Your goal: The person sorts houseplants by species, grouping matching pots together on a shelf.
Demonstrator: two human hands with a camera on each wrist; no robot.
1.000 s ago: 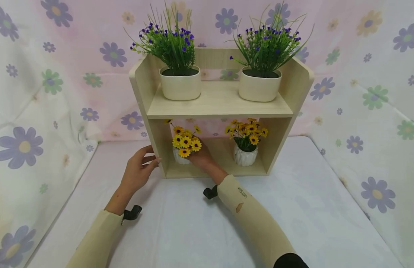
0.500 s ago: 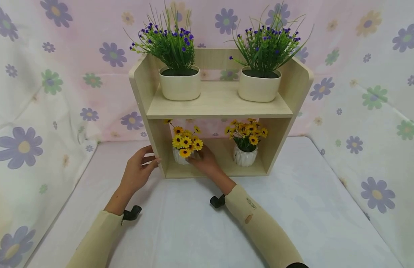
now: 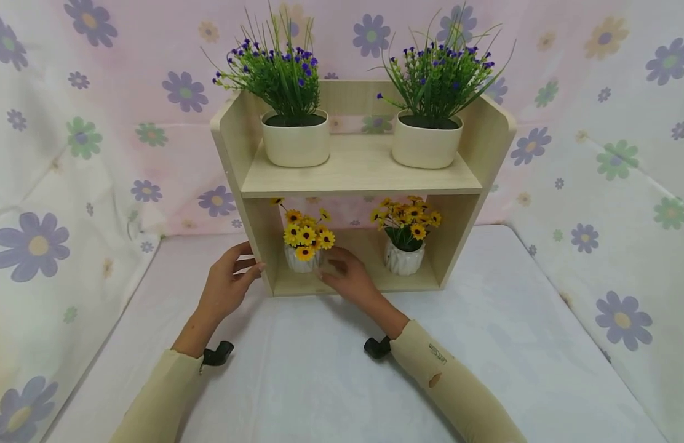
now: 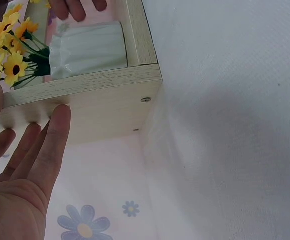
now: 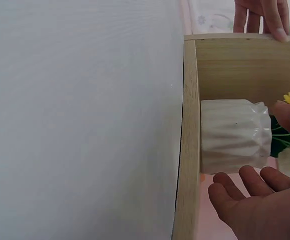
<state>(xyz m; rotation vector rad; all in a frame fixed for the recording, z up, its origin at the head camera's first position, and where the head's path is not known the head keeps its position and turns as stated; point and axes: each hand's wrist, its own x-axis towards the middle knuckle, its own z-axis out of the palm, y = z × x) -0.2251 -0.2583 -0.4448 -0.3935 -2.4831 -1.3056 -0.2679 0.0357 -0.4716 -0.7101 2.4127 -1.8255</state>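
On the lower left of the wooden shelf (image 3: 361, 192) stands a white fluted pot (image 3: 303, 261) with yellow flowers (image 3: 307, 235). Beside it, my right hand (image 3: 350, 274) has its fingers and thumb spread. In the right wrist view, a gap shows between those fingertips (image 5: 220, 192) and the ribbed white pot (image 5: 235, 135). My left hand (image 3: 227, 280) rests against the shelf's left side panel, its fingers (image 4: 54, 140) lying straight along the outer face and the thumb by the front edge. A second white pot with yellow flowers (image 3: 405, 258) stands at the lower right, apart from both hands.
Two cream oval pots, left (image 3: 296, 141) and right (image 3: 427, 143), with purple flowers and long grass stand on the upper shelf. The shelf sits on a white-covered table (image 3: 320, 369), with flower-patterned curtains (image 3: 98, 154) behind and at the sides.
My right hand lets go of the left flower pot and draws back to the right and toward me, its fingers opening. The pot stays in place. My left hand has not moved.
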